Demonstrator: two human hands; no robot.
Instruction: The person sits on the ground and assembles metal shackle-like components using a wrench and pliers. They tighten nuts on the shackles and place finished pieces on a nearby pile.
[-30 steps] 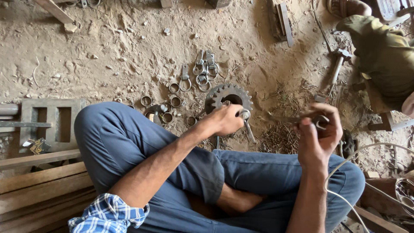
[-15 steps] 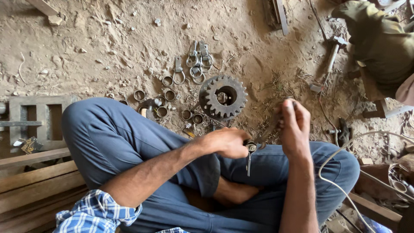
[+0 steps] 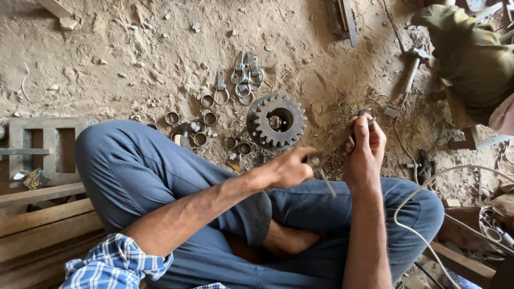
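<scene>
Gear (image 3: 277, 121) on dirt floor (image 3: 134, 64) before crossed knees; rings (image 3: 206, 118) left of gear, clamps (image 3: 243, 80) behind it; hammer (image 3: 413, 67) right; wooden planks (image 3: 37, 225) far left.

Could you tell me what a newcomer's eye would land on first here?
Probably the large toothed gear lying flat on the dirt floor, with small metal rings scattered to its left. Just below it, the left hand and right hand work a small metal part above crossed legs in blue trousers.

No packages, labels, signs or screens show anywhere in view
</scene>
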